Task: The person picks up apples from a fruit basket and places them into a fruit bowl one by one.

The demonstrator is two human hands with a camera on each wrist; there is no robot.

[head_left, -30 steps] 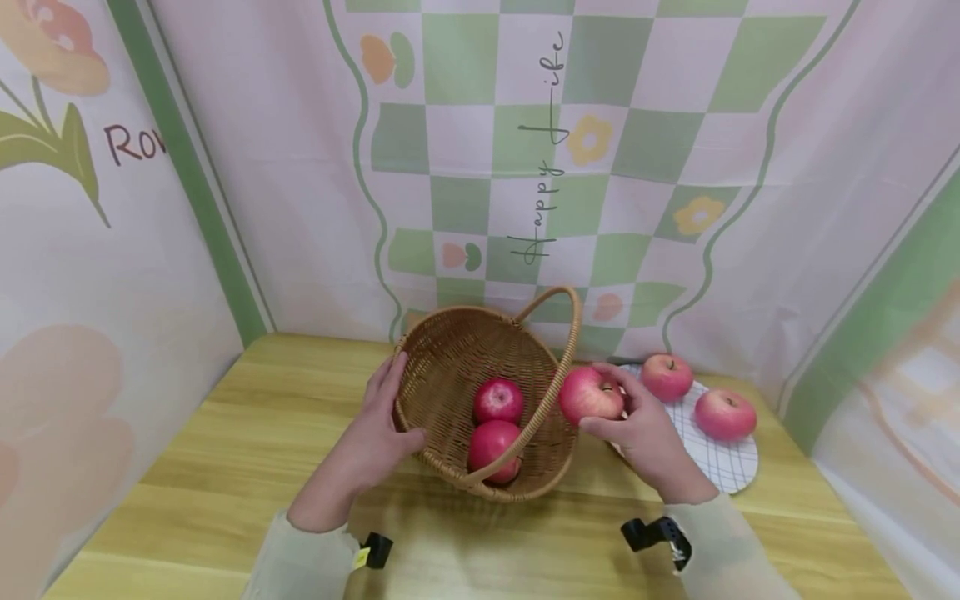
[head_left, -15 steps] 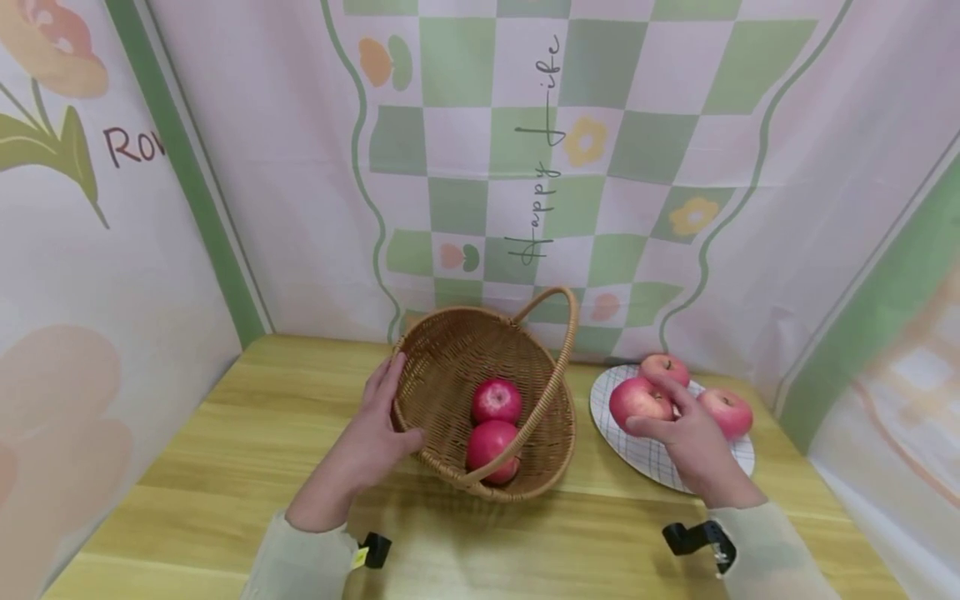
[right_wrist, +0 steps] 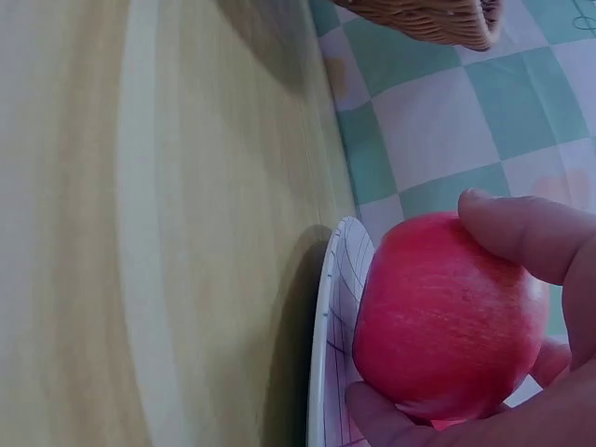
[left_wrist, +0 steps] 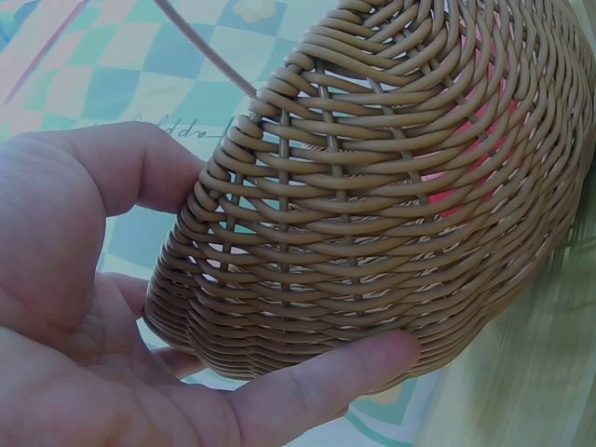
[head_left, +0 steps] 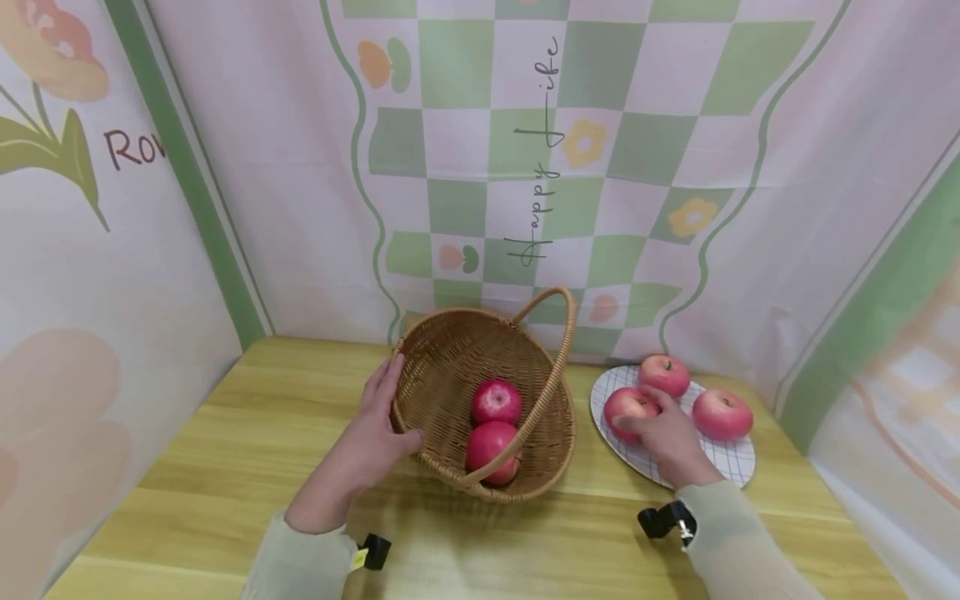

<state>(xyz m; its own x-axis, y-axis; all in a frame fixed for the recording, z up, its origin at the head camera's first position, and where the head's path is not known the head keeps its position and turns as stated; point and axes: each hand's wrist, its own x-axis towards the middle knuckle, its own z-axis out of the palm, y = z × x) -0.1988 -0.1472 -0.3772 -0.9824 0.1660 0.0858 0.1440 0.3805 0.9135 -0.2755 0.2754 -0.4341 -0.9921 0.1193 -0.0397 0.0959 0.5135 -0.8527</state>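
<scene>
On the table's right, my right hand (head_left: pixel 670 439) holds a red apple (right_wrist: pixel 442 321) low over the checked plate (head_left: pixel 731 460), thumb and fingers around its sides. Two more apples lie on this plate, one behind (head_left: pixel 664 375) and one to the right (head_left: pixel 722 415). A wicker basket (head_left: pixel 450 358) with an arched handle leans at mid-table, its mouth tipped toward me. Its left rim is gripped by my left hand (head_left: pixel 375 433), and in the left wrist view fingers (left_wrist: pixel 326 377) lie along the woven outer wall. Inside the basket rest two red apples (head_left: pixel 497 402).
The wooden table (head_left: pixel 195 450) reaches back to a curtain (head_left: pixel 457 204) with green and white checks. Fabric walls stand at the left and right. The basket's handle (head_left: pixel 562 358) arches over its right side, between the basket's opening and the plate.
My right hand has carried the apple from beside the basket's handle rightward and down to the plate's left part. My left hand and the basket have stayed in place.
</scene>
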